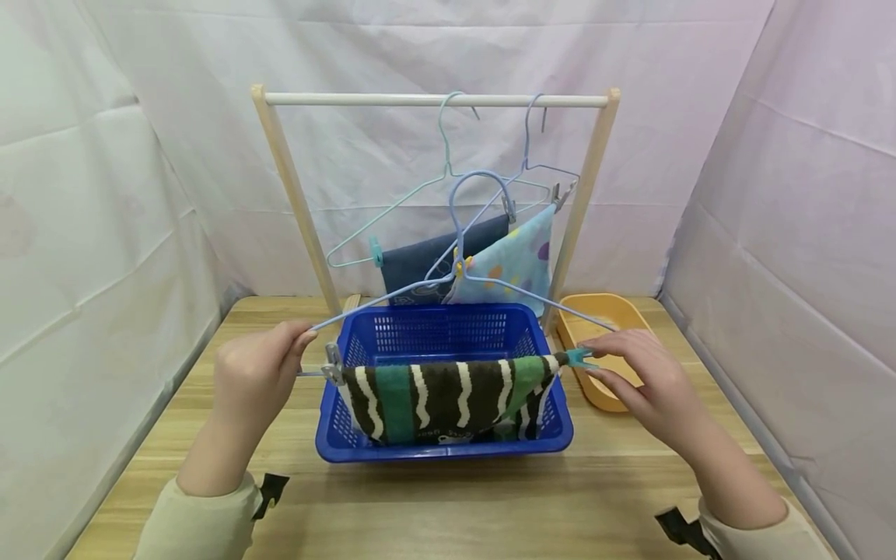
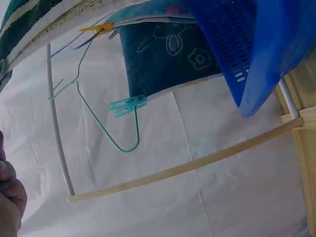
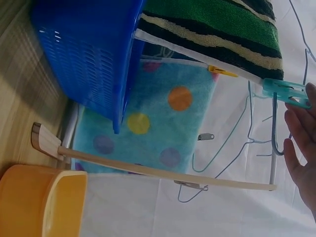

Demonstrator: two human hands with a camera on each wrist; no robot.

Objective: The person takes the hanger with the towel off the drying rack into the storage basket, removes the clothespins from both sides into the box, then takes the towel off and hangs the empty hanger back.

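Above the blue basket, a blue wire hanger (image 1: pixel 392 294) carries a striped brown, green and white towel (image 1: pixel 441 400) over its lower bar. My left hand (image 1: pixel 260 365) grips the hanger's left corner, with a grey clip (image 1: pixel 333 364) beside it at the towel's left end. At the towel's right end sits a teal clothespin (image 1: pixel 578 357). Its handles lie between the thumb and finger of my right hand (image 1: pixel 640 381), which pinches them. The right wrist view shows the clothespin (image 3: pixel 284 91) on the towel's edge beside the hanger's bent corner.
A wooden rack with a white rod (image 1: pixel 350 99) stands behind. From it hang a mint hanger (image 1: pixel 399 214) with a dark blue towel (image 2: pixel 168 57) and another blue hanger (image 1: pixel 526 140) with a dotted light-blue towel (image 3: pixel 143 116). The blue basket (image 1: pixel 448 451) and an orange basin (image 1: pixel 612 400) rest on the table.
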